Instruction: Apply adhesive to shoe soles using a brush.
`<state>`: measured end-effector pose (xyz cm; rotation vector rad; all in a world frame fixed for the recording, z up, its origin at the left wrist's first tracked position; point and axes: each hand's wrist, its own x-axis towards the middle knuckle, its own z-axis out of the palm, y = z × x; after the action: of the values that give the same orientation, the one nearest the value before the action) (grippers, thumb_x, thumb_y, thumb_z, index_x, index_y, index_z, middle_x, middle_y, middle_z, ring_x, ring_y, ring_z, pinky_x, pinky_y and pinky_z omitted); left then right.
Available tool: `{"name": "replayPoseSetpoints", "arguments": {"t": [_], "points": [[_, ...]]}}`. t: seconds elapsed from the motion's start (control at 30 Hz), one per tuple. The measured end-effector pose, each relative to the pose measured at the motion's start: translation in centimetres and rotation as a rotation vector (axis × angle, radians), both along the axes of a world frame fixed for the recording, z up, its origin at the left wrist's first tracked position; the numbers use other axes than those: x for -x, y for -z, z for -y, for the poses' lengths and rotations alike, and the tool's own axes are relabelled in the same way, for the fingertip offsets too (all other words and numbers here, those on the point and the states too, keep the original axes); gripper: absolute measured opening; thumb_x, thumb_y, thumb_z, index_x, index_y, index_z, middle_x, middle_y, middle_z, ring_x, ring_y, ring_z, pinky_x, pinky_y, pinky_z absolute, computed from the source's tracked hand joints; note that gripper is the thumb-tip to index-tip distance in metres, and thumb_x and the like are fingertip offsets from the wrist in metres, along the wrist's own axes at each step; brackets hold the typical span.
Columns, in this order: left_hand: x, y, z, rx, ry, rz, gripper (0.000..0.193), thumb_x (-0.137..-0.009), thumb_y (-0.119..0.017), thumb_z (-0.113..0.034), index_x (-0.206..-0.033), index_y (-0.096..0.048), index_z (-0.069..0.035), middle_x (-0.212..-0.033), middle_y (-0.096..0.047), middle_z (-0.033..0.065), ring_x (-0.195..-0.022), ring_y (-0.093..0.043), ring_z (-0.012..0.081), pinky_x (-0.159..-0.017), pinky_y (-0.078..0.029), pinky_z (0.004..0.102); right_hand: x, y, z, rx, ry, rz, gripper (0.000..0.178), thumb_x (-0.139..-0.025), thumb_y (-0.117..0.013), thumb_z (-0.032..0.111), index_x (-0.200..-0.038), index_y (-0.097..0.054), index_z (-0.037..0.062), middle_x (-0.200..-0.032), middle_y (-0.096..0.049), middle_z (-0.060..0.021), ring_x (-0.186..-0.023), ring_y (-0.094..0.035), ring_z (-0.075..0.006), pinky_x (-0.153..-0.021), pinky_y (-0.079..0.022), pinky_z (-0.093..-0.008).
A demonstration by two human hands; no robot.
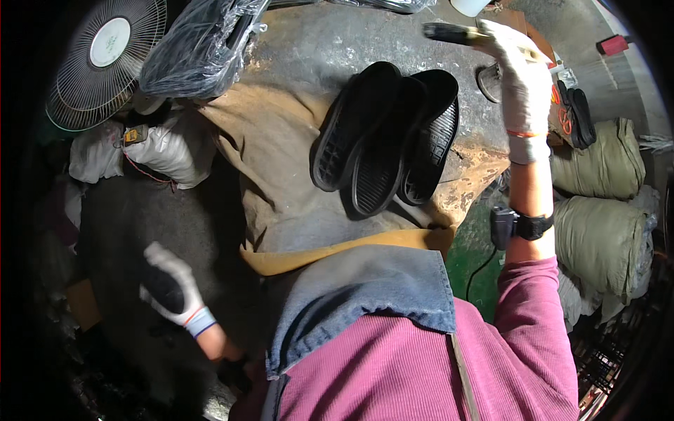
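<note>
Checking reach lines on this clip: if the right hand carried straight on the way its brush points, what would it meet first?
The right hand grips a brush whose bristles point to the person's left, across the far edge of the work surface. That line looks free until the plastic-wrapped bundle, though depth is unclear.

Three shoe soles (386, 137) lie overlapping in the middle of the worktable (316, 56), on its cloth cover (274, 161). Beyond the soles to the left, a plastic-wrapped bundle (196, 49) sits on the table's far corner, with a fan (105, 59) further left, off the table. Right of the soles and further back, the right hand (523, 77) is up over the table's far right edge, closed around a brush (456, 34). Past that edge, stuffed sacks (604, 203) are stacked. Left of the soles and nearer, off the table and down low, the left hand (172, 288) grips a dark object (160, 289).
</note>
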<state>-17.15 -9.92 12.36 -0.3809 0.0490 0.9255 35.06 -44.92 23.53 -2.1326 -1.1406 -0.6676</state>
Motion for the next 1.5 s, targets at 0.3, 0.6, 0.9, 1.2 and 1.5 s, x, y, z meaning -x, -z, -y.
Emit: {"name": "replayPoseSetpoints", "arguments": {"t": [0.3, 0.6, 0.9, 1.2, 1.5], "points": [[-12.5, 7.1, -3.6, -0.435, 0.343, -0.554, 0.066, -0.11, -0.04, -0.044, -0.166, -0.028, -0.009, -0.173, -0.025, 0.0156, -0.158, -0.028, 0.0342, -0.127, -0.029, 0.0538, -4.8, 1.2, 8.3, -0.211, 0.26, -0.153, 0.027, -0.104, -0.059, 0.017, -0.12, -0.075, 0.0028, -0.112, -0.078, -0.0081, -0.103, -0.072, -0.0191, -0.1, -0.053, -0.035], [-30.2, 10.1, 9.6, -1.705, 0.762, -1.263, 0.074, -0.096, -0.057, -0.004, -0.164, -0.029, 0.001, -0.164, -0.042, 0.0207, -0.149, -0.043, 0.029, -0.124, -0.033, 0.0358, -8.6, 5.3, 11.2, 0.128, 0.637, -0.215, 0.029, -0.096, -0.062, 0.037, -0.099, -0.078, 0.0139, -0.101, -0.078, -0.0108, -0.096, -0.072, -0.027, -0.087, -0.053, -0.04], [-30.6, 2.7, 8.4, -1.343, 1.098, -0.825, 0.061, -0.088, -0.062, -0.001, -0.147, -0.05, 0.009, -0.133, -0.068, 0.0155, -0.117, -0.068, 0.023, -0.106, -0.053, 0.0359, -12.7, 11.1, 14.4, 0.137, 0.511, -0.209, 0.033, -0.099, -0.058, 0.036, -0.111, -0.076, 0.011, -0.111, -0.076, -0.0139, -0.1, -0.072, -0.0318, -0.093, -0.054, -0.0399], [-29.5, -4.3, 10.4, -0.575, 1.171, 0.009, 0.084, -0.09, -0.071, -0.034, -0.161, -0.038, -0.002, -0.161, -0.042, 0.0278, -0.143, -0.047, 0.0513, -0.113, -0.037, 0.0781, -11.4, 9.8, 14.7, -0.768, 0.284, -0.592, 0.029, -0.101, -0.06, 0.015, -0.115, -0.077, -0.0035, -0.109, -0.077, -0.0126, -0.101, -0.071, -0.021, -0.097, -0.054, -0.0345], [-32.0, -8.6, 14.5, -0.476, 1.148, 0.552, 0.091, -0.102, -0.049, -0.069, -0.166, -0.029, -0.008, -0.167, -0.036, 0.0192, -0.138, -0.05, 0.0429, -0.103, -0.043, 0.075, -13.7, 12.2, 24.4, -1.208, -0.059, -1.069, 0.014, -0.097, -0.062, 0.014, -0.095, -0.07, 0.0037, -0.083, -0.066, -0.0038, -0.074, -0.06, -0.0149, -0.066, -0.051, -0.0315]]}}
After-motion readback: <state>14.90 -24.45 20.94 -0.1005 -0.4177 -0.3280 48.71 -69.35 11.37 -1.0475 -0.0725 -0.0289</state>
